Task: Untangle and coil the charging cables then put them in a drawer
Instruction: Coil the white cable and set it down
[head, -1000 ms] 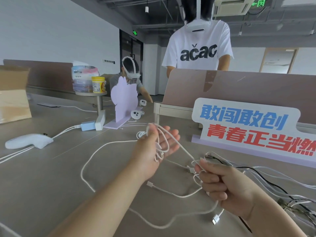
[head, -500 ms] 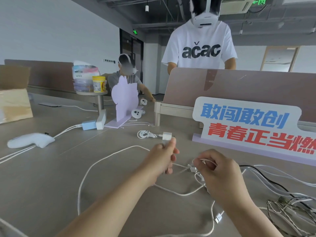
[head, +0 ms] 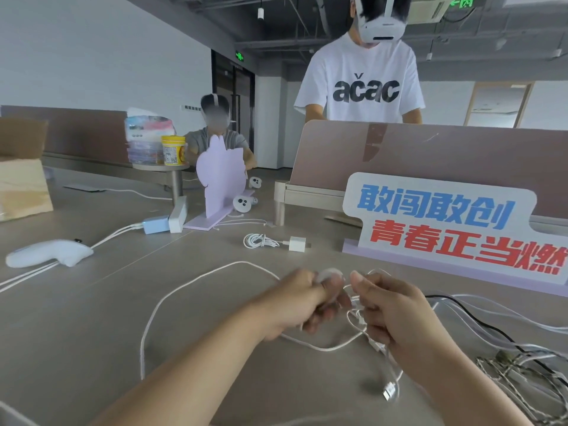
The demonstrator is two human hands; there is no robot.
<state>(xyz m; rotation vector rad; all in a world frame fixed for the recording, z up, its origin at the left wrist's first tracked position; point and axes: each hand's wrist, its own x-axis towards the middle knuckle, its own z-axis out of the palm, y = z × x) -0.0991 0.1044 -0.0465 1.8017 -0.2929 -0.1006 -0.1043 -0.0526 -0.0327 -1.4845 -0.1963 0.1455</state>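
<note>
Here both hands meet low over the grey table (head: pixel 92 333), close together but not touching. The left hand (head: pixel 302 305) is blurred; its fingers are curled in and the white cable (head: pixel 239 262) runs straight up to it, so it appears to grip the cable (the blur hides exactly how). The right hand (head: pixel 390 315) has its fingers curled round the same cable, thumb raised. From the left hand the cable sweeps out in a wide loop across the table to the left; another stretch sags below the two hands, and its plug (head: pixel 389 392) lies on the table just beside the right forearm. Farther back, a coiled cable (head: pixel 259 241) lies joined to a small white charger (head: pixel 297 243). On the right, a tangle of cables (head: pixel 507 364) sprawls over the table in front of a sign (head: pixel 445 222)
</note>
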